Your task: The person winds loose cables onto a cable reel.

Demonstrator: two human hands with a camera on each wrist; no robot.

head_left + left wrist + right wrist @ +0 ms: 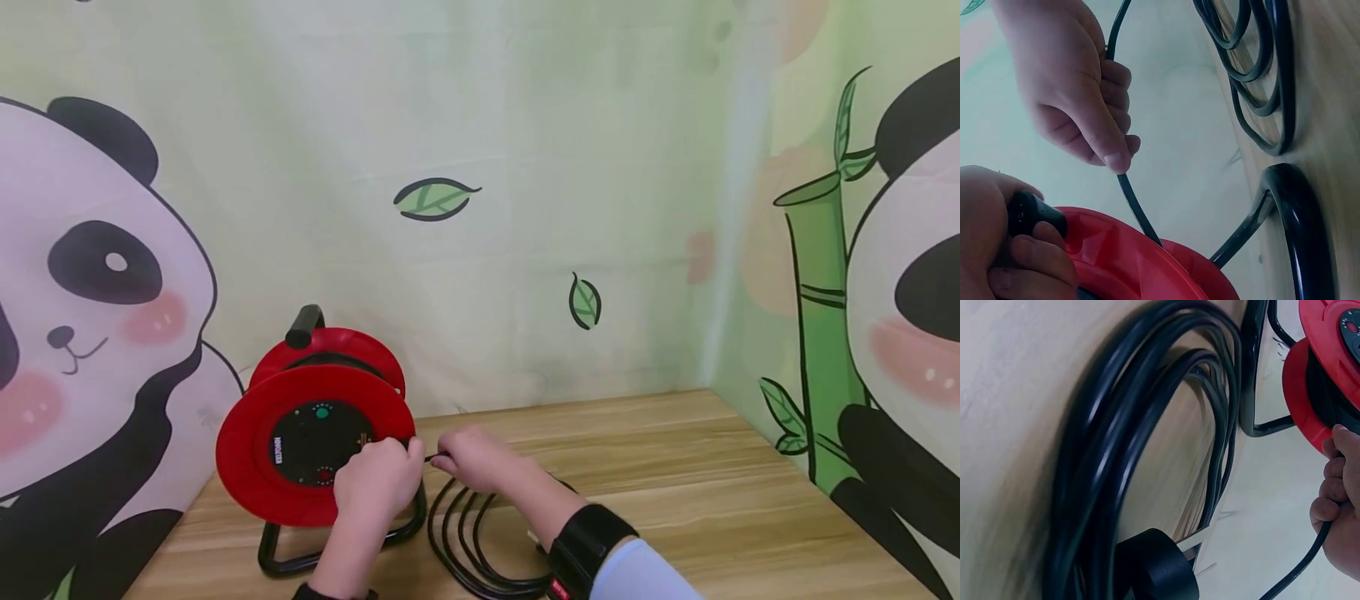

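A red cable reel [243, 454] with a black centre panel stands at the left of the table in the head view. My left hand [1016, 250] grips its black crank knob [1041, 215] at the rim of the front disc. To the right of the reel, my right hand [476, 458] curls its fingers around the black cable [1135, 203]. From that grip the cable runs in between the two red discs, where dark windings show. Its other side leaves the right hand toward the loose coil [1107, 450] lying on the wood.
A black plug [1160, 565] lies by the coil. The reel rests on a bent black tube stand [281, 567] and has a black carrying handle [303, 325] on top. Behind the wooden table [660, 433] hangs a panda-printed cloth [525, 108].
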